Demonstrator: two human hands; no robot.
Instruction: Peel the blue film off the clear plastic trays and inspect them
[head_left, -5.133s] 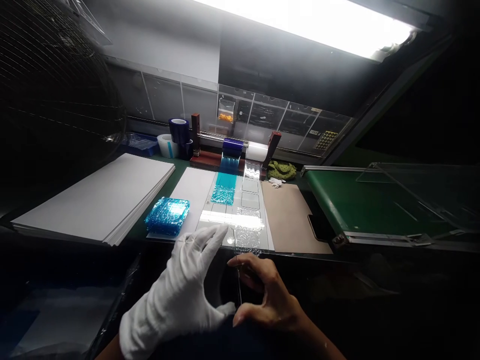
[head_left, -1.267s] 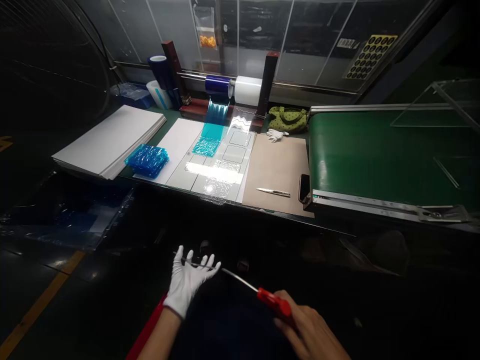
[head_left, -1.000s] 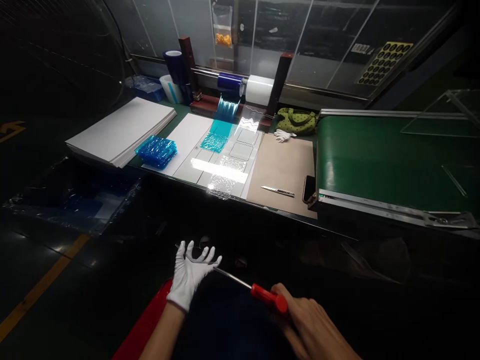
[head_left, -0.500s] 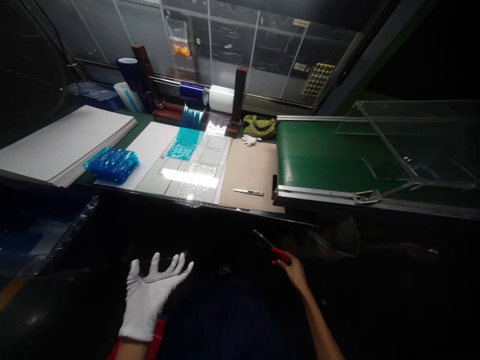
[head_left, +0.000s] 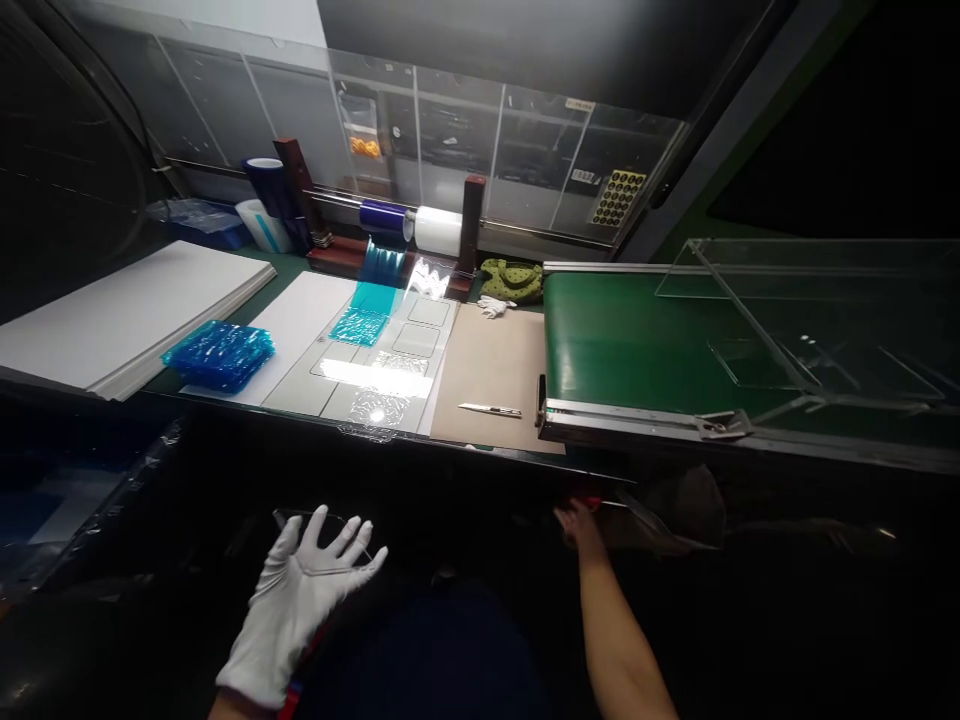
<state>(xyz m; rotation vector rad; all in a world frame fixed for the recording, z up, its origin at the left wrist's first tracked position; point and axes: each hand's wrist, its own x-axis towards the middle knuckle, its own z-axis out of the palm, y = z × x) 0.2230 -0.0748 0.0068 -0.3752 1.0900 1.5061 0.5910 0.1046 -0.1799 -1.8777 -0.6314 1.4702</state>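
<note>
A clear pane (head_left: 334,526) is held before the bench (head_left: 281,284) by the gloved left hand (head_left: 300,590), fingers spread, perhaps sparing its faces. A red handle (head_left: 590,503) is seen at the right hand (head_left: 581,525), whose grip cannot be told.

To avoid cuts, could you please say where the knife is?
In the head view, the knife lies on the brown sheet, left of the green conveyor.

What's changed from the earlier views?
The right hand has carried the red tool away from the left hand, rightward toward the bench edge; its grip is unclear. A knife now lies on the brown board. The left hand still holds a clear pane; the blue stack stayed put.
</note>
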